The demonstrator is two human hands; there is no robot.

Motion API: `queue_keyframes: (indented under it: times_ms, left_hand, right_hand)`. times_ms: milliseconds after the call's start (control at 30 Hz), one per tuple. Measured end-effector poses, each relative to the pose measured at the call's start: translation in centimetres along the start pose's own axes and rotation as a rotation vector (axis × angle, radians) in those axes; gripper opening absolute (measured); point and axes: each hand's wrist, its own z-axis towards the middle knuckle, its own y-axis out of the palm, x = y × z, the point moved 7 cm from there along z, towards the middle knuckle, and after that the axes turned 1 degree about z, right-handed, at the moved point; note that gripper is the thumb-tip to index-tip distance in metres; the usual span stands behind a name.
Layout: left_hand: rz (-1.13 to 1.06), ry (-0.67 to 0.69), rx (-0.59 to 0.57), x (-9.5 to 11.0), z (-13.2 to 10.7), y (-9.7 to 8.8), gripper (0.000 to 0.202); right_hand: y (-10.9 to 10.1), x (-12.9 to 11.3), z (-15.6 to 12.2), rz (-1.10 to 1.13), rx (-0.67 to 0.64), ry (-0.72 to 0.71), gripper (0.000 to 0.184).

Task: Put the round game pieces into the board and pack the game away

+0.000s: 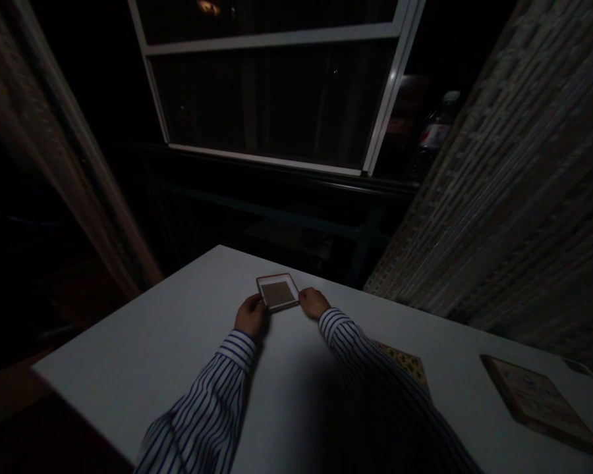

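A small picture frame [278,291] with a thin brown edge, a pale inner border and a plain brownish centre is at the far part of the white table [188,309]. My left hand [251,316] grips its near left corner with fingers closed. At its right side, my right hand [313,303] is closed on the near right corner. Both striped sleeves reach forward from the near edge. In the dim light I cannot tell whether the frame rests on the table or is slightly lifted.
Partly behind my right forearm lies a yellowish patterned card [408,363]. A larger wood-edged picture [541,401] lies at the right. Beyond the table stand a white-framed window [267,155] and a bottle [435,135]. Curtains hang on the left [79,138] and right [504,164].
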Motion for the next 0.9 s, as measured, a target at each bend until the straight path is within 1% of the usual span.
queue_keyframes:
  times_ms: [167,400,500,700,900]
  left_hand:
    - [-0.025,-0.01,-0.01,1.1,-0.3,0.0,0.031]
    - [-0.047,0.113,-0.011,3.7,-1.7,0.6,0.033]
    - [-0.055,0.147,-0.03,4.7,-2.5,1.2,0.035]
    - [-0.033,0.171,-0.072,6.4,-4.2,2.6,0.038]
    - [-0.088,0.156,-0.119,7.2,-5.7,4.6,0.038]
  right_hand:
    - [-1.8,-0.8,-1.2,0.033,0.031,-0.024,0.03]
    - [-4.7,-1.2,-3.2,0.082,0.091,-0.072,0.03]
    - [-5.8,-0.9,-4.1,0.102,0.117,-0.078,0.03]
    - [-8.4,-0.1,-6.6,0.142,0.164,-0.095,0.031]
    - [-10.4,1.5,-9.0,0.199,0.22,-0.106,0.032]
